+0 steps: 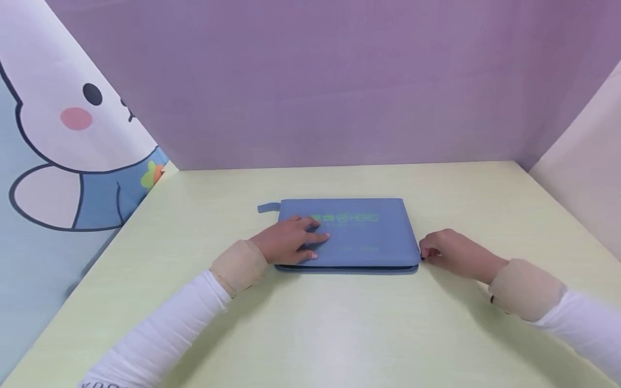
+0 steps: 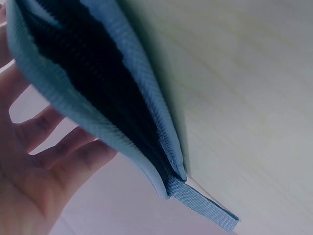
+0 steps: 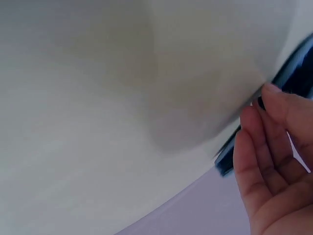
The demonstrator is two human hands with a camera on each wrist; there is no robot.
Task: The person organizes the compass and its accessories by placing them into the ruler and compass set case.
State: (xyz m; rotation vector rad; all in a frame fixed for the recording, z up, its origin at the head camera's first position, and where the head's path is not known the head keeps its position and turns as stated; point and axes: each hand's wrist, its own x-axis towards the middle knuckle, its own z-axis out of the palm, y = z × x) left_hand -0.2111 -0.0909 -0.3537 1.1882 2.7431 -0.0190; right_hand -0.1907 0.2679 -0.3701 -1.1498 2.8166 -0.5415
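A blue zippered case [image 1: 368, 237] with pale green lettering lies flat on the table. My left hand [image 1: 290, 240] rests on the left part of its cover with fingers spread. In the left wrist view the case's edge gapes, showing dark zipper teeth [image 2: 98, 73] along both sides. A blue fabric tab [image 2: 205, 203] sticks out at the zipper's end. At the front right corner, my right hand [image 1: 453, 253] pinches a small dark zipper pull [image 3: 260, 103] between thumb and forefinger. Those fingers hide most of the pull. What lies inside the case cannot be seen.
The pale table [image 1: 330, 334] stretches around the case on all sides. A purple cloth wall [image 1: 339, 86] stands behind it. To the left hangs a panel with a cartoon rabbit [image 1: 73, 145], and a whitish panel [image 1: 587, 161] borders the right.
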